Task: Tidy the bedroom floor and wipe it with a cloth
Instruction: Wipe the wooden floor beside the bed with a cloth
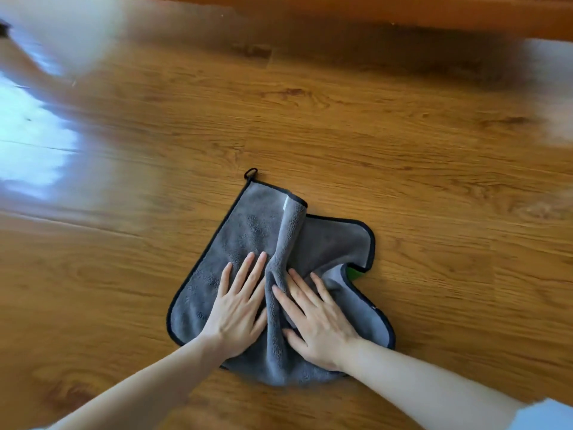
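A grey cloth (248,231) with black edging and a small hanging loop lies spread on the wooden floor (403,169), with a fold running up its middle. My left hand (237,311) presses flat on the cloth's left half, fingers straight and spread. My right hand (316,321) presses flat on its right half, fingers also straight. A bit of green shows under the cloth's right corner.
Bright window glare lies on the floor at the far left. A wooden edge, perhaps furniture or skirting (403,10), runs along the top of the view. Bare planks surround the cloth on all sides.
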`<control>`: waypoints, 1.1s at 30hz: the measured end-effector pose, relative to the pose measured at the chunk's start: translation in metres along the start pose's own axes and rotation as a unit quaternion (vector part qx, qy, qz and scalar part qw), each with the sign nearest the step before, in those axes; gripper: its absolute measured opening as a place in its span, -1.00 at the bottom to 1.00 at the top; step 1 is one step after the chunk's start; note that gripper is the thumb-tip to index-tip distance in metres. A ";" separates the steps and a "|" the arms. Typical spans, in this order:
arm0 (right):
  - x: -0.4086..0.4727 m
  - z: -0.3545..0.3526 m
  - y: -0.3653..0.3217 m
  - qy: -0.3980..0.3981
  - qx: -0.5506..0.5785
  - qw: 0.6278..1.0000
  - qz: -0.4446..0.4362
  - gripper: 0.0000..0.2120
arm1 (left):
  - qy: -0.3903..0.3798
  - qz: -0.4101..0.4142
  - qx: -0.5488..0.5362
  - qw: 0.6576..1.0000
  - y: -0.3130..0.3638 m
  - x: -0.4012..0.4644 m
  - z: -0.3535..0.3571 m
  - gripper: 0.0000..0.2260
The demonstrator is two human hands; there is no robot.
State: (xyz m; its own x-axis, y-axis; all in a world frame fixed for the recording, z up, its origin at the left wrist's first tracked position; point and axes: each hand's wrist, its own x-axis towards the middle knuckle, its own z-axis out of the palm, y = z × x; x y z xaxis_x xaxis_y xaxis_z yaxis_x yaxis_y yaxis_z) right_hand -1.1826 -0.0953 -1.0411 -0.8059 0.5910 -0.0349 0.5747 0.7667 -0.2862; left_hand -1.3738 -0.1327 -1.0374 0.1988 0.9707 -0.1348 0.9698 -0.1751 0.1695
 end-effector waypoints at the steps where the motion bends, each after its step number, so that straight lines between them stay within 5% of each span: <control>1: -0.002 0.003 -0.007 -0.003 -0.001 1.000 -0.015 -0.32 | 0.001 0.005 -0.002 1.000 -0.002 -0.010 0.000 -0.48; 13: 0.082 0.009 -0.027 -0.017 0.018 0.996 -0.081 -0.31 | 0.004 -0.069 -0.006 0.998 -0.067 -0.025 -0.013 -0.45; 33: 0.275 -0.010 0.027 0.041 0.021 0.999 -0.012 -0.35 | 0.072 -0.174 -0.003 0.982 -0.218 0.109 -0.047 -0.44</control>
State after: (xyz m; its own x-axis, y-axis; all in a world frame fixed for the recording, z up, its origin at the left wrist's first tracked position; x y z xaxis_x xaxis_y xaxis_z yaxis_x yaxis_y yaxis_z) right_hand -1.3876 0.0901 -1.0492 -0.8041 0.5923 0.0511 0.5472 0.7710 -0.3258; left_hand -1.5701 0.0194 -1.0431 -0.1680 0.9847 -0.0455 0.9745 0.1729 0.1433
